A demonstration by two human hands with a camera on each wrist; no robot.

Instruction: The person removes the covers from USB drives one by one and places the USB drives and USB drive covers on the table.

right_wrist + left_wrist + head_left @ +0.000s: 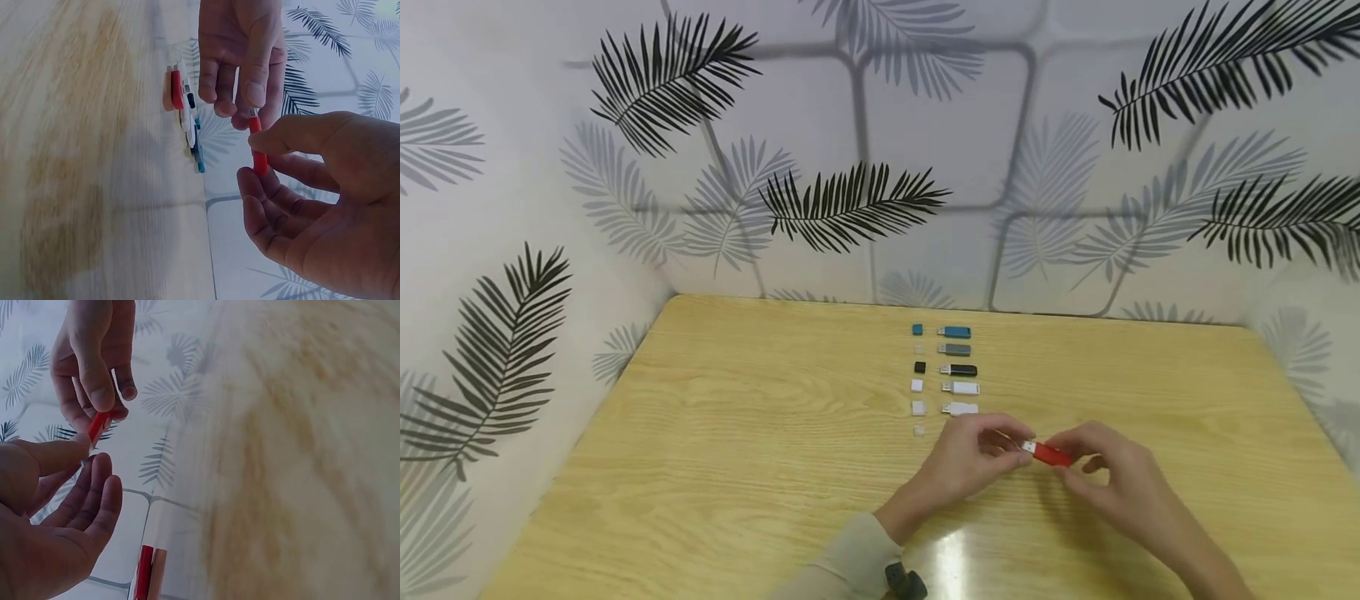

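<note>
A red USB stick (1052, 455) is held above the table between both hands, its metal plug pointing left. My right hand (1116, 479) pinches the red body between thumb and fingers; the right wrist view shows the thumb pressed on the stick (256, 145). At the plug end, my left hand (966, 458) pinches with thumb and index finger. Whether a clear cap sits in that pinch cannot be seen. In the right wrist view another red stick (177, 89) lies on the table; the left hand seems to cover it in the head view.
A column of USB sticks lies behind the hands: blue (955, 332), grey (955, 350), black (960, 370) and white (962, 388). Left of them runs a column of small caps, including a blue cap (917, 330) and a clear cap (919, 431). A patterned wall borders the wooden table (737, 417).
</note>
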